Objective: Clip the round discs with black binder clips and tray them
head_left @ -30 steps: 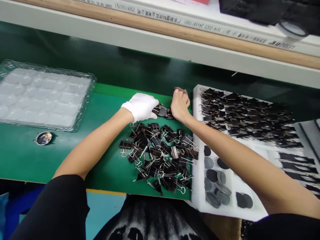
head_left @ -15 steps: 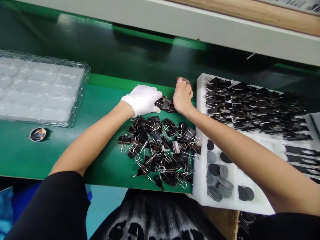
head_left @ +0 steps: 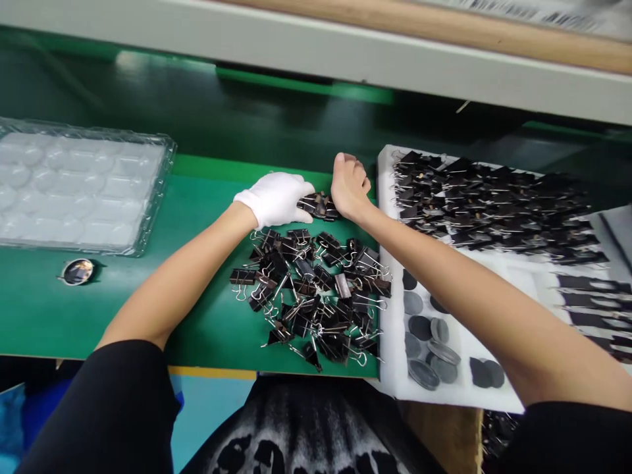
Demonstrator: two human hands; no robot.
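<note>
My left hand point(head_left: 277, 199), in a white glove, has its thumb and fingers closed round the left end of a bunch of black binder clips point(head_left: 323, 207). My bare right hand point(head_left: 350, 187) is at the right end of that bunch, its heel beside the clips. Its fingers are curled in, and whatever lies inside them is hidden. Closer to me, a loose pile of binder clips point(head_left: 301, 270) with silver wire handles covers the green table point(head_left: 207, 322).
To the right stands a white foam tray point(head_left: 386, 263) with rows of binder clips point(head_left: 474, 191) and several dark discs point(head_left: 419, 327). A clear plastic tray point(head_left: 141, 230) lies at the left, with a small round dish point(head_left: 78, 270) in front. A grey ledge point(head_left: 296, 39) runs across the back.
The whole view has shifted slightly. Both hands stay at the same bunch of clips, with hardly any change in their pose.
</note>
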